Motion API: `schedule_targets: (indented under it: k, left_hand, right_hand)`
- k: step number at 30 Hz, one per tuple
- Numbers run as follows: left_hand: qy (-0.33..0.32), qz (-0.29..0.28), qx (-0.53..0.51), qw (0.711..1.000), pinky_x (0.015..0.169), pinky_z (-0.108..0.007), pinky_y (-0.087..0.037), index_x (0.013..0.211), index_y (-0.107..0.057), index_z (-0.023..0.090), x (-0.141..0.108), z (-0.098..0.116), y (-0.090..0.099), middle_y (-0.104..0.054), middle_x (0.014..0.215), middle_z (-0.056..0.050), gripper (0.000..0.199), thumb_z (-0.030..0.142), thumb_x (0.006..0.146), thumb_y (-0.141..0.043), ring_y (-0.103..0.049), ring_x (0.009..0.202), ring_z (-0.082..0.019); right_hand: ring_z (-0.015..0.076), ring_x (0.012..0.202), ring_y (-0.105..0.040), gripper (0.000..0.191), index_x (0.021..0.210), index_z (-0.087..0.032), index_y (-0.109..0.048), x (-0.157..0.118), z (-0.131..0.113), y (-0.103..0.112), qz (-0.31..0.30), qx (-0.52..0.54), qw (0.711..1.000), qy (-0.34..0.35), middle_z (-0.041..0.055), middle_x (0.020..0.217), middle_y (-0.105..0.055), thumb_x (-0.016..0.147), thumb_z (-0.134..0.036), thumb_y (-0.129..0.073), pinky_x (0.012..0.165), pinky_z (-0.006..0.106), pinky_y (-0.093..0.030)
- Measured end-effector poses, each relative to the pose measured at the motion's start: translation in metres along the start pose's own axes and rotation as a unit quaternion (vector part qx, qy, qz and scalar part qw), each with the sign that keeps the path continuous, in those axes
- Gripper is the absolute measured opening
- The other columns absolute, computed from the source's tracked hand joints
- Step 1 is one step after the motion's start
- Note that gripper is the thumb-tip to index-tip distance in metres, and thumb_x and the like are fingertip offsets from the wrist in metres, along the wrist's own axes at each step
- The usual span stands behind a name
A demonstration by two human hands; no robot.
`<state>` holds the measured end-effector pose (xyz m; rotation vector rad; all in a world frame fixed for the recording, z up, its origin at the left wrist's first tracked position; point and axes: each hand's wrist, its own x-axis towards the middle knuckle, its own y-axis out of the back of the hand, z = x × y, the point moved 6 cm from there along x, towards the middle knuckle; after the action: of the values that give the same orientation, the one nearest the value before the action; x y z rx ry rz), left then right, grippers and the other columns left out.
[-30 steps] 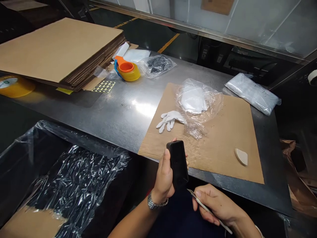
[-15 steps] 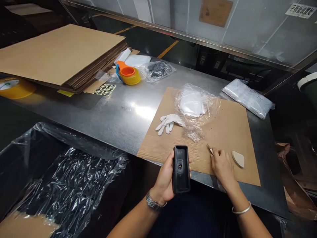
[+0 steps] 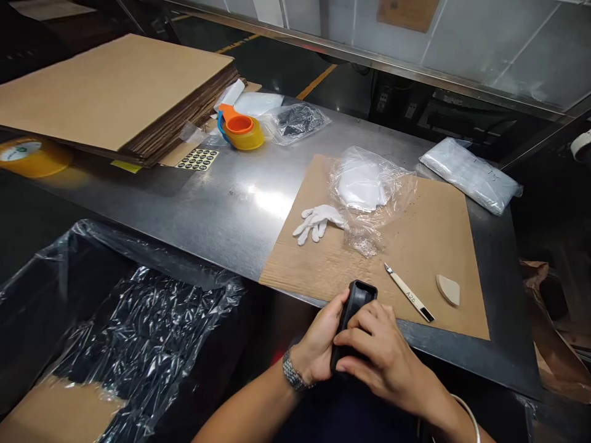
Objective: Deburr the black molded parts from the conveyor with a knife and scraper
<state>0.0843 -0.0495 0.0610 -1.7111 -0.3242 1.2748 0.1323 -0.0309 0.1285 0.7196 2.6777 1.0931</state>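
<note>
A hollow black rectangular part [image 3: 362,291], like a narrow open box, is tilted at the table's front edge. My left hand [image 3: 319,341] is closed around its left side. Over its open face lies my right hand [image 3: 376,351], fingers curled and pressed to it, hiding much of the inside. A craft knife [image 3: 409,291] with a pale handle marked "A26" rests on the cardboard sheet [image 3: 434,234], apart from both hands. To its right is a beige wedge-shaped pad [image 3: 448,290].
On the cardboard lie a white glove [image 3: 318,221] and a clear plastic bag [image 3: 392,191]. A wrapped packet [image 3: 471,174] sits behind right. At left are a tape dispenser [image 3: 247,136], a stack of cardboard [image 3: 115,92] and a plastic-lined bin [image 3: 138,344].
My right hand has let go of the craft knife, leaving it on the cardboard, and moved left onto the black part. The part is more tilted in my left hand. The view has shifted slightly.
</note>
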Motion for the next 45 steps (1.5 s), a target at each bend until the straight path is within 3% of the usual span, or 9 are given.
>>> schedule_targets:
  k: [7,15,18,22,28,32,35,41,45]
  left_hand:
    - [-0.002,-0.025,0.015,1.0,0.067,-0.021,-0.048,0.092,-0.064,0.007,0.003,-0.011,-0.002,-0.064,0.073,-0.009,0.043,0.037,0.093,-0.034,-0.062,0.071,-0.017]
    - [0.027,0.081,0.12,0.989,0.044,-0.022,-0.043,0.082,-0.063,0.008,-0.005,-0.019,0.015,-0.059,0.058,-0.009,0.054,0.051,0.091,-0.031,-0.053,0.043,-0.014]
    - [0.021,0.062,0.126,0.99,0.047,-0.023,-0.045,0.081,-0.064,0.007,-0.007,-0.02,0.014,-0.06,0.068,-0.01,0.054,0.051,0.09,-0.034,-0.055,0.05,-0.014]
    - [0.038,0.05,0.133,0.989,0.049,-0.024,-0.047,0.08,-0.065,0.006,-0.007,-0.023,0.015,-0.06,0.067,-0.01,0.056,0.051,0.09,-0.034,-0.055,0.052,-0.015]
    - [-0.003,0.081,0.139,0.987,0.047,-0.021,-0.046,0.081,-0.065,0.004,-0.007,-0.012,0.019,-0.06,0.06,-0.01,0.058,0.052,0.09,-0.034,-0.055,0.047,-0.013]
    - [-0.087,0.118,0.119,0.982,0.049,-0.02,-0.047,0.08,-0.064,0.005,-0.009,0.003,0.017,-0.061,0.064,-0.01,0.053,0.048,0.091,-0.035,-0.057,0.051,-0.013]
    - [-0.146,0.123,0.12,0.974,0.053,-0.021,-0.048,0.082,-0.063,0.006,-0.008,0.008,0.013,-0.063,0.071,-0.011,0.05,0.046,0.092,-0.036,-0.058,0.057,-0.014]
    - [-0.183,0.142,0.119,0.966,0.055,-0.022,-0.049,0.087,-0.063,0.01,-0.007,0.002,0.017,-0.067,0.078,-0.009,0.033,0.04,0.089,-0.048,-0.061,0.06,-0.015]
    - [-0.108,0.185,0.12,0.969,0.056,-0.028,-0.052,0.1,-0.062,0.016,-0.011,-0.017,0.004,-0.069,0.087,-0.007,0.03,0.04,0.084,-0.058,-0.065,0.067,-0.02]
  right_hand:
    - [0.0164,0.079,-0.042,0.006,0.085,-0.026,-0.068,0.002,0.016,0.002,-0.007,0.062,0.998,-0.019,-0.0003,0.074,-0.051,0.082,-0.027,-0.063,0.071,0.034,-0.031]
    - [0.0184,0.084,-0.045,0.013,0.093,-0.027,-0.068,0.005,0.046,0.026,0.078,0.012,0.996,-0.053,0.0021,0.081,-0.052,0.083,-0.024,-0.06,0.076,0.038,-0.034]
    - [0.0199,0.093,-0.048,0.018,0.1,-0.025,-0.066,0.006,0.057,0.033,0.111,0.067,0.99,-0.058,0.0055,0.094,-0.056,0.083,-0.027,-0.059,0.081,0.038,-0.039]
    - [0.0157,0.081,-0.056,0.018,0.096,-0.023,-0.068,0.008,0.064,0.03,0.098,0.13,0.985,-0.059,0.0037,0.084,-0.063,0.087,-0.023,-0.053,0.073,0.031,-0.044]
    - [0.0159,0.079,-0.06,0.021,0.096,-0.019,-0.064,-0.01,0.073,0.031,0.162,0.131,0.962,-0.177,0.0057,0.089,-0.066,0.088,-0.03,-0.048,0.071,0.029,-0.047]
    - [0.0143,0.07,-0.056,0.033,0.113,-0.02,-0.052,-0.034,0.059,0.008,0.083,0.097,0.964,-0.231,0.0038,0.088,-0.061,0.082,-0.032,-0.057,0.064,0.028,-0.047]
    - [0.0111,0.06,-0.052,0.045,0.12,-0.022,-0.042,-0.045,0.048,-0.015,0.022,0.152,0.956,-0.248,-0.001,0.081,-0.058,0.079,-0.028,-0.059,0.057,0.024,-0.043]
    - [0.0075,0.046,-0.04,0.016,0.089,-0.017,-0.05,-0.04,0.064,-0.033,0.066,0.243,0.918,-0.305,-0.0073,0.054,-0.044,0.082,-0.031,-0.053,0.045,0.02,-0.03]
    - [0.0107,0.051,-0.052,0.027,0.073,-0.017,-0.054,-0.046,0.069,-0.01,0.141,0.174,0.904,-0.363,-0.0013,0.057,-0.056,0.083,-0.042,-0.05,0.048,0.021,-0.036]
